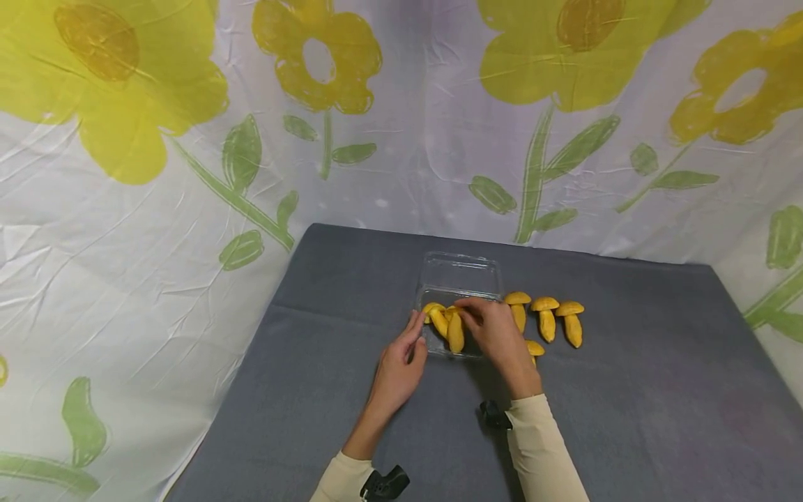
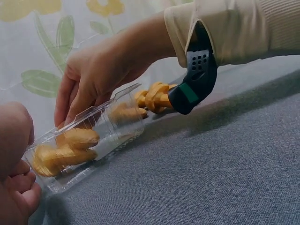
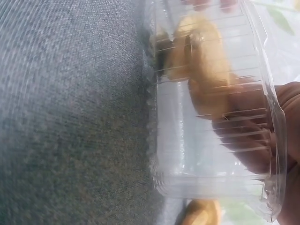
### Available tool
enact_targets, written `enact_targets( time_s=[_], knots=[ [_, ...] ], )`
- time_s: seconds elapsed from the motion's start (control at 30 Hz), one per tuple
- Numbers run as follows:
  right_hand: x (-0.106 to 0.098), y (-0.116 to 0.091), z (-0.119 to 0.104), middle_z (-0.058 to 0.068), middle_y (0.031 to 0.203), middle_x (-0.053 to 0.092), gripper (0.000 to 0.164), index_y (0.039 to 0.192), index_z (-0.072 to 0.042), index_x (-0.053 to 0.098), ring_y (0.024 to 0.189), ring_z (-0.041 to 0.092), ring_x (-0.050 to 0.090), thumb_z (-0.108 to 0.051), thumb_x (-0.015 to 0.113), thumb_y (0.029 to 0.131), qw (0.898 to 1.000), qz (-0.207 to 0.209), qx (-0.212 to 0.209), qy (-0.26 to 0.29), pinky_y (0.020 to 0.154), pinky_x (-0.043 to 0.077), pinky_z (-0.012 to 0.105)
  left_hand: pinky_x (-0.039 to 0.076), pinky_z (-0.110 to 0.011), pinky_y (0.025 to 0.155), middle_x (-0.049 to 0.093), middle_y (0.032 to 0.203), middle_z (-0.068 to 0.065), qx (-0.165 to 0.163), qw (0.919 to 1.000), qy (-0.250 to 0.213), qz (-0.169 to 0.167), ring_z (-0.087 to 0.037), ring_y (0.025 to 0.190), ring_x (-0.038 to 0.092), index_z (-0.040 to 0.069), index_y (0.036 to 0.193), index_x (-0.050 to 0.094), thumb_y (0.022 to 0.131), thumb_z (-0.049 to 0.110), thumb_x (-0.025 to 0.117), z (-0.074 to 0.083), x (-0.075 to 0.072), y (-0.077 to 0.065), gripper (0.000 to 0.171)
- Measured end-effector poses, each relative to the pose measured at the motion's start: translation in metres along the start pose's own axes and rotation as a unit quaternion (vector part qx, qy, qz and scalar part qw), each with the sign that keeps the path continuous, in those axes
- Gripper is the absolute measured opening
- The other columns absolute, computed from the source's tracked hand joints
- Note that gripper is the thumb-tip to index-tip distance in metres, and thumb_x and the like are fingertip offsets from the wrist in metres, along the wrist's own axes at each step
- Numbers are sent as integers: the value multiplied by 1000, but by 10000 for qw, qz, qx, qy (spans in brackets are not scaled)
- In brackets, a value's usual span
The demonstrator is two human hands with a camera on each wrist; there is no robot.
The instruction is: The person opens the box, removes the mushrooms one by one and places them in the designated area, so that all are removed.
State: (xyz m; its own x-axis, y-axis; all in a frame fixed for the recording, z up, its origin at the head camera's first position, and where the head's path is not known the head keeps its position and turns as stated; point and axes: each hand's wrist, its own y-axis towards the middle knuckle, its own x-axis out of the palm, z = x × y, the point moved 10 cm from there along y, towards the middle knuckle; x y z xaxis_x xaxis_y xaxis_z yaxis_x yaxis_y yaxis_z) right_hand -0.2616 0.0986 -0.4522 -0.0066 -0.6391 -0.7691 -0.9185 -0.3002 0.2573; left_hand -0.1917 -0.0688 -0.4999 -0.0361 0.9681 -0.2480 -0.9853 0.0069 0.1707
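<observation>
A clear plastic clamshell box (image 1: 433,347) lies with its lid (image 1: 463,272) folded back. Inside it are yellow mushrooms (image 1: 438,321), their stems pointing toward the person. My right hand (image 1: 498,338) reaches over the box's right side and pinches a mushroom (image 1: 456,333) near its cap. Through the clear wall in the right wrist view, the fingers (image 3: 246,101) meet that mushroom (image 3: 211,70). At the box's left edge my left hand (image 1: 401,366) rests against the wall, its fingers extended in the head view. Part of this hand (image 2: 16,187) is cut off in the left wrist view.
Right of the box, several more mushrooms (image 1: 546,321) lie on the grey cloth-covered table (image 1: 633,390), one (image 1: 534,348) partly behind the right hand. A flower-printed curtain (image 1: 401,153) hangs along the table's back and left sides. Each wrist wears a black device (image 1: 384,482).
</observation>
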Motion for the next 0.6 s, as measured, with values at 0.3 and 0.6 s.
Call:
enact_targets(
  time_s=[0.3,0.6],
  knots=[
    [-19,-5,-8,11,115,79,22,123,-8,79,94,26,78,-9,71,103,9985,452,-240,182,79,65,43,42,-40,117,36,168,-7,-43,9999,-112,-13,-19,150,41,7,160,45,108,4,56,5,2,-1,53],
    [-46,-14,-16,9,115,80,24,123,-9,79,73,18,74,-6,72,101,9906,1181,-670,182,63,61,37,41,-38,117,38,167,-8,73,9998,-164,65,-18,150,41,5,159,45,108,2,57,2,1,0,53]
  ],
)
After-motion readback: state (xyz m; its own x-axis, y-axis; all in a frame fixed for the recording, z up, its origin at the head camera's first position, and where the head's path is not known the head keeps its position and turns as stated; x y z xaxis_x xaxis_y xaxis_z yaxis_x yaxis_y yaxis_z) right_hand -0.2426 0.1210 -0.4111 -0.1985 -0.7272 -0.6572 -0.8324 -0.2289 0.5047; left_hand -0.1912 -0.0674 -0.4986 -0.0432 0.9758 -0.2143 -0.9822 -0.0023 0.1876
